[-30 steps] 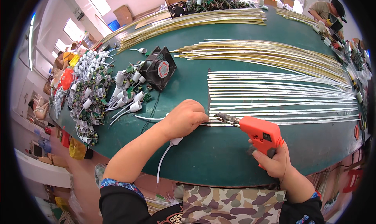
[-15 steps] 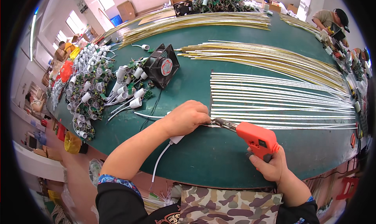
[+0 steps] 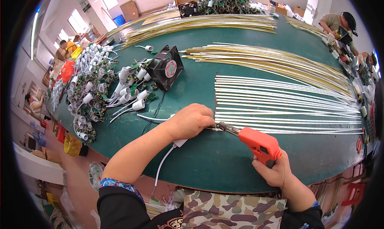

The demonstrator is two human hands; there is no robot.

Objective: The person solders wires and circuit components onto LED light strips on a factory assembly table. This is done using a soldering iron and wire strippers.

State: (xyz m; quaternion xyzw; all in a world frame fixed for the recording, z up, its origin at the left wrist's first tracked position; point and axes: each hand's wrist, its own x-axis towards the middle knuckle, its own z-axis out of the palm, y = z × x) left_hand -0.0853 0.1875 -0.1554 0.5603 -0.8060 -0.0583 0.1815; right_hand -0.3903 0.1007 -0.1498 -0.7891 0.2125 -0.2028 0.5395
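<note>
My right hand grips a red soldering gun by its handle. The metal tip of the gun points left and meets the near end of the white strips, close by my left fingertips. My left hand is closed in a pinch at that spot; the small part in its fingers is mostly hidden. From under this hand sticks out a white plastic housing with a white cord hanging over the table edge. Beyond the tip, white LED-like strips lie side by side, their left ends lined up along a dark bar.
A black fan stands left of the strips. Piled white sockets with green boards cover the left of the green table. Bundles of yellowish strips lie farther back. Another person works at the far right.
The soldering gun's body and my right hand have shifted slightly left and down or so, with the tip staying at the same spot. My left hand has barely moved.
</note>
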